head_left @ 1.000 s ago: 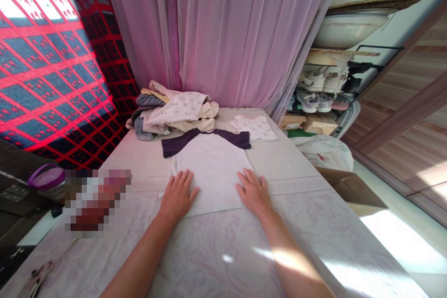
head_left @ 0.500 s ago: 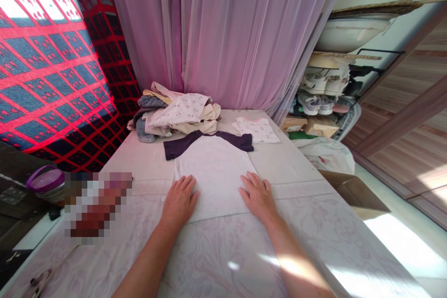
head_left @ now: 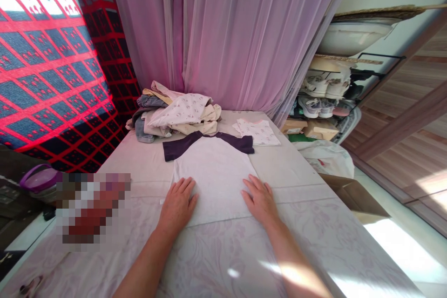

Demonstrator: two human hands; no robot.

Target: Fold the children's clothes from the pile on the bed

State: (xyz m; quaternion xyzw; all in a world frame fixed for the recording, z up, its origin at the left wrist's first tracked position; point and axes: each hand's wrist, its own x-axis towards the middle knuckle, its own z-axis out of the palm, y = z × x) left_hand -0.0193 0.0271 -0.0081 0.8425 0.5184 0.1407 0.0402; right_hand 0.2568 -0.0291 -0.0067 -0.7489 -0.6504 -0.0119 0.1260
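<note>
A white T-shirt with dark purple sleeves lies spread flat on the bed, its collar pointing away from me. My left hand rests flat on its lower left side edge, fingers stretched forward. On the opposite side edge lies my right hand, palm down with the fingers a little apart. Neither hand grips the cloth. Beyond the right sleeve is a folded white printed garment with pink trim. A heap of crumpled clothes sits behind the left sleeve.
Purple curtains hang at the bed's far end, and a red and black patterned cloth on the left. A rack with shoes, a plastic bag and a cardboard box stand right. A blurred patch covers something at the left edge.
The camera view has shifted very slightly. Both hands stay on the shirt's sides in nearly the same place, and the shirt lies as before.
</note>
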